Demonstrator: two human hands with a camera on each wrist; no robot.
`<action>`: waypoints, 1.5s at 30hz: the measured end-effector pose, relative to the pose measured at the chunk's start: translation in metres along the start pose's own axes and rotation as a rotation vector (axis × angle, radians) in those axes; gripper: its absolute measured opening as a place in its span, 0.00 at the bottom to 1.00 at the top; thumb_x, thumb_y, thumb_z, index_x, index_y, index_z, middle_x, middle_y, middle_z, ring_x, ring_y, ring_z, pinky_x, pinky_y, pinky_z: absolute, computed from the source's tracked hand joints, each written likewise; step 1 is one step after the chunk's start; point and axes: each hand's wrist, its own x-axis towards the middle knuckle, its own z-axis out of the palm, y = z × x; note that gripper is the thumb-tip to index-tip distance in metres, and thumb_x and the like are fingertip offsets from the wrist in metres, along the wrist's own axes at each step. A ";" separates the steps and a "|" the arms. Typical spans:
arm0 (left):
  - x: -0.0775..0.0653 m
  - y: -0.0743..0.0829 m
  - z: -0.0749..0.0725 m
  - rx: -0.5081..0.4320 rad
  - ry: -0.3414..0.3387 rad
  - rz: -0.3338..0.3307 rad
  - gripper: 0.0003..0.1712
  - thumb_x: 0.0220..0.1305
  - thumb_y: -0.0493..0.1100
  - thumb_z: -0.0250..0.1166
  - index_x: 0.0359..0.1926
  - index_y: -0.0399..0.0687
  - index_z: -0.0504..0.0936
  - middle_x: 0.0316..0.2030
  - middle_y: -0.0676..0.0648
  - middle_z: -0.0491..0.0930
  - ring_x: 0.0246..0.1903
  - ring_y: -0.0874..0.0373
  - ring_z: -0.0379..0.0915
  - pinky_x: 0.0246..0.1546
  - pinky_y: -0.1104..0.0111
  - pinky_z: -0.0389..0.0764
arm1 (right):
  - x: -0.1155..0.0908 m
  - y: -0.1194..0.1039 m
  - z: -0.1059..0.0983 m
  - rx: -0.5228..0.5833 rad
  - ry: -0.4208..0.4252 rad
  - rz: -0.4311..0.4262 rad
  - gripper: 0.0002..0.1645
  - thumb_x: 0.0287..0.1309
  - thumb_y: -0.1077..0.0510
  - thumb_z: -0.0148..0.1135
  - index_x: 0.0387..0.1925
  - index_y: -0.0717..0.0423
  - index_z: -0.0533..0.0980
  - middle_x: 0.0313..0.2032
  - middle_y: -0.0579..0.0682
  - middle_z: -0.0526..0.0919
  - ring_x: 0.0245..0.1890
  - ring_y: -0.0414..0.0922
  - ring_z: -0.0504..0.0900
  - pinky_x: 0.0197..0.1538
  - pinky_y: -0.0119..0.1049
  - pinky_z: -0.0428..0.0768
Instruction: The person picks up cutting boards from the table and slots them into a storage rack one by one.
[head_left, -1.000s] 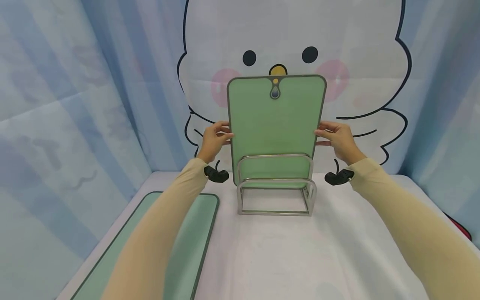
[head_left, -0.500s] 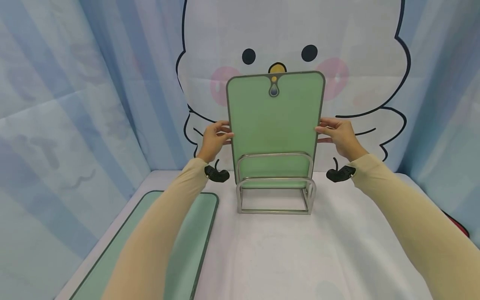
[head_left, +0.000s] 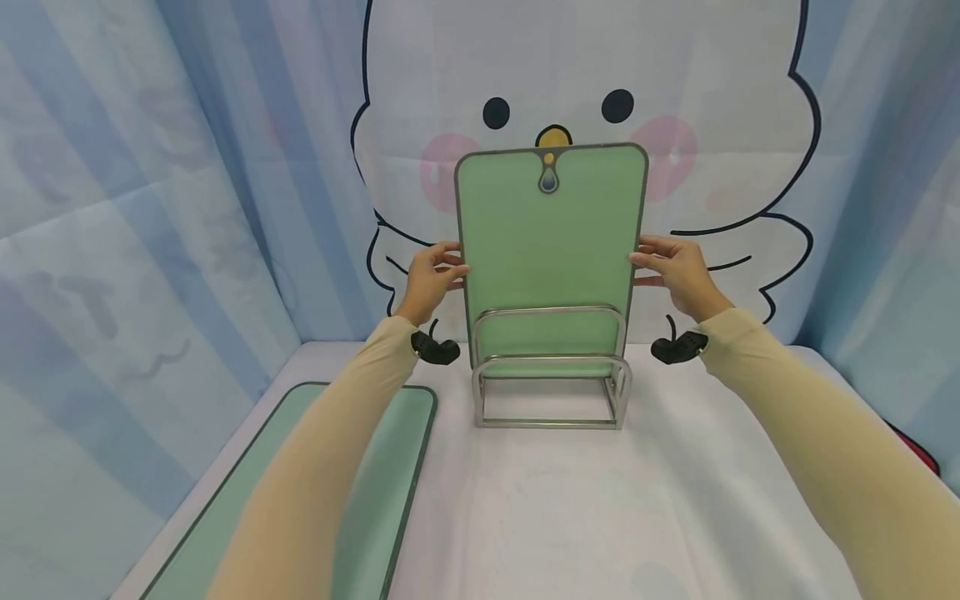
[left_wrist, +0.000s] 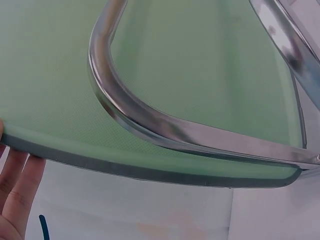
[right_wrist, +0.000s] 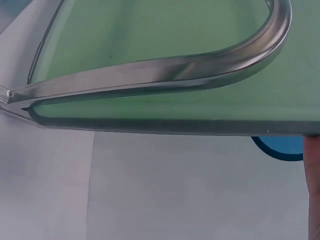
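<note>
A green cutting board (head_left: 551, 225) with a grey rim and a teardrop hanging hole stands upright in a metal rack (head_left: 551, 423), behind both metal loops that I can see. My left hand (head_left: 426, 282) pinches its left edge, thumb in front and fingers behind. On the opposite edge my right hand (head_left: 681, 271) pinches the board at about the same height. In the left wrist view, fingers (left_wrist: 22, 185) reach behind the rim, and a rack loop (left_wrist: 150, 122) crosses the board's face. The right wrist view shows the board's lower corner beside the loop's foot.
A second green board (head_left: 375, 492) with a dark rim lies flat on the white-covered table (head_left: 600, 517) at left, partly under my left forearm. A curtain with a cartoon face (head_left: 558, 67) hangs close behind the rack. Something red (head_left: 915, 448) shows at the right edge.
The upright board's top right corner and my right hand have risen slightly since a second ago. Over the last half second almost nothing has moved. Both hands keep their grip.
</note>
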 end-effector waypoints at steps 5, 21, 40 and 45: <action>0.002 -0.002 0.000 -0.013 0.001 -0.010 0.24 0.63 0.34 0.60 0.61 0.41 0.72 0.45 0.37 0.75 0.44 0.46 0.77 0.47 0.62 0.82 | 0.003 -0.001 0.000 -0.018 -0.009 0.006 0.32 0.60 0.56 0.60 0.62 0.68 0.66 0.33 0.35 0.78 0.32 0.29 0.81 0.35 0.26 0.83; 0.005 -0.005 0.004 0.028 0.014 -0.033 0.24 0.63 0.34 0.60 0.61 0.42 0.71 0.47 0.35 0.75 0.47 0.45 0.77 0.47 0.64 0.82 | 0.005 -0.003 0.001 -0.007 -0.032 0.060 0.34 0.62 0.55 0.58 0.65 0.68 0.62 0.32 0.33 0.79 0.34 0.27 0.79 0.35 0.25 0.83; -0.009 -0.022 0.004 0.050 0.018 0.060 0.26 0.65 0.40 0.60 0.64 0.47 0.69 0.51 0.36 0.77 0.49 0.45 0.77 0.51 0.59 0.80 | -0.010 0.005 0.002 -0.041 -0.001 0.030 0.37 0.62 0.52 0.58 0.67 0.62 0.59 0.37 0.30 0.77 0.36 0.27 0.80 0.40 0.26 0.83; -0.019 -0.023 0.001 0.073 0.012 0.099 0.30 0.67 0.41 0.58 0.68 0.46 0.63 0.59 0.38 0.73 0.56 0.46 0.73 0.58 0.56 0.74 | -0.023 0.002 0.002 0.018 0.025 0.029 0.43 0.61 0.52 0.59 0.72 0.56 0.51 0.55 0.48 0.77 0.39 0.25 0.79 0.42 0.22 0.81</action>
